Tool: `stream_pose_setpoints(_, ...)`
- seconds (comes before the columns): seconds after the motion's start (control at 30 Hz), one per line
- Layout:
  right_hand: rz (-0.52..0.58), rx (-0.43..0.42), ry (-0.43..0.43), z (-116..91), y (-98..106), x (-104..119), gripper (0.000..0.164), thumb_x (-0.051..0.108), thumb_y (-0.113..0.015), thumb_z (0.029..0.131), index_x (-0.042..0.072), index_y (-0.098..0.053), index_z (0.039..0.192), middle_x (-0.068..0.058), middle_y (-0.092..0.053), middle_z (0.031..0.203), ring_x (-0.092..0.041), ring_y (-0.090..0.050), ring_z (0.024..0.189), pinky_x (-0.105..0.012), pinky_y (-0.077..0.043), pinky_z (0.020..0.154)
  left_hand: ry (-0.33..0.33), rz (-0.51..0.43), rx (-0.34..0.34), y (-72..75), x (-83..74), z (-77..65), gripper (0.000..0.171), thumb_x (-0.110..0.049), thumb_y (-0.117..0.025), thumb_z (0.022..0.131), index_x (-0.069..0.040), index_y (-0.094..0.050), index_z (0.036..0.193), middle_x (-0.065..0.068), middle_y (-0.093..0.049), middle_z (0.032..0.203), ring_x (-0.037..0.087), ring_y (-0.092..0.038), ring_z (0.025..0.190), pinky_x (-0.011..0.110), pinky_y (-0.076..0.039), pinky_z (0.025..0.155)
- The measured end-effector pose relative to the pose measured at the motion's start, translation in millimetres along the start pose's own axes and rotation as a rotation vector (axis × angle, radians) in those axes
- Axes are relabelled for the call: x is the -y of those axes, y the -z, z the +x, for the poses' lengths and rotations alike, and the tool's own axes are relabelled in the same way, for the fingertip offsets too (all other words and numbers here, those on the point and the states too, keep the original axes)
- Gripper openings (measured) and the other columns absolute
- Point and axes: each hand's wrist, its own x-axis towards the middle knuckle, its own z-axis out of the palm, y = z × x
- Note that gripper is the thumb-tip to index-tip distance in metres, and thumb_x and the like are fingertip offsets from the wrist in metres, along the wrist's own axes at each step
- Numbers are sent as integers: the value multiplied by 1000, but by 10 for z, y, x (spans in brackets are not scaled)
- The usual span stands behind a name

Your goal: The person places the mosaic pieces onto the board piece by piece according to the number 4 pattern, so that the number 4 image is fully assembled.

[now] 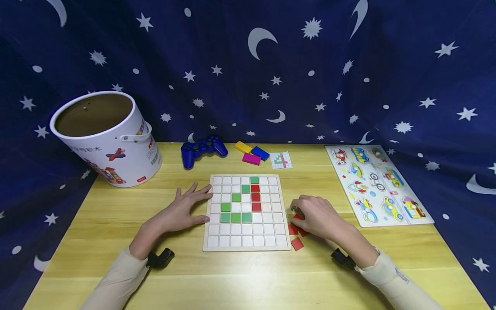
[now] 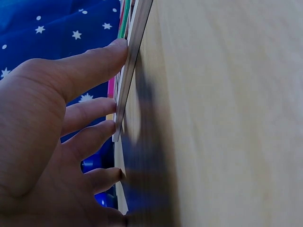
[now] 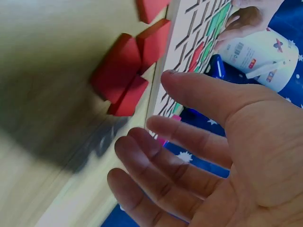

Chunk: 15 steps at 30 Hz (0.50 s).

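Observation:
A white grid board [image 1: 263, 229] lies on the table, with several green tiles [image 1: 236, 217] in a stepped shape and a column of 3 red tiles [image 1: 255, 197] set in its squares. My left hand [image 1: 183, 211] rests at the board's left edge, fingers spread, thumb and fingertips against the side. Beside the right edge, my right hand [image 1: 318, 217] hovers over several loose red tiles [image 3: 118, 66], partly covering them in the head view. Its fingers are loosely bent, and the right wrist view shows nothing between thumb and fingers.
Behind the board lie a blue game controller [image 1: 203, 150], yellow, blue and magenta blocks [image 1: 252, 159] and a small pattern card [image 1: 281, 160]. A white bucket [image 1: 149, 165] stands at the back left. A picture puzzle board [image 1: 373, 202] lies at the right.

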Motion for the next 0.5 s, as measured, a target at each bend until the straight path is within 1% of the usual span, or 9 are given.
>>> stream_pose_setpoints(0.1,-24,4,-25,-24,1,-19,21,25,-84,78,12,-68,79,5,-51,68,-11,-43,56,-29,-36,50,2,1,-5,6,2,0,69,-36,-78,87,-11,-52,146,5,-30,161,45,-11,148,79,3,104)
stream_pose_setpoints(0.17,-27,17,-44,-28,1,-26,26,24,-83,79,15,-60,70,7,-46,62,-11,-41,54,-29,-33,49,1,1,-5,8,1,0,69,-36,-78,87,-11,-52,146,4,-30,161,45,-11,148,79,3,104)
stream_pose_setpoints(0.23,-24,38,-64,-27,1,-30,33,22,-81,80,17,-52,64,7,-42,58,-12,-39,52,-29,-31,48,8,-1,-3,11,-3,0,69,-35,-78,87,-11,-52,147,3,-30,161,44,-10,149,79,3,105)
stream_pose_setpoints(0.27,-23,45,-72,-26,0,-31,34,21,-81,80,17,-51,63,7,-42,57,-12,-39,52,-29,-30,47,9,-3,-2,13,-8,-1,69,-35,-79,87,-11,-52,147,3,-30,161,44,-10,149,79,3,105)
stream_pose_setpoints(0.37,-26,53,-83,-19,-8,-34,31,16,-81,77,16,-52,65,6,-43,59,-13,-40,53,-29,-31,48,11,-6,1,15,-17,-1,69,-35,-79,87,-11,-52,147,3,-30,162,44,-9,149,79,3,105)
stream_pose_setpoints(0.5,-41,46,-75,-11,-32,-46,26,11,-80,73,14,-54,71,3,-44,65,-15,-42,56,-30,-34,49,9,-12,3,18,-24,4,69,-34,-79,87,-10,-52,146,4,-30,161,45,-9,149,79,4,104)
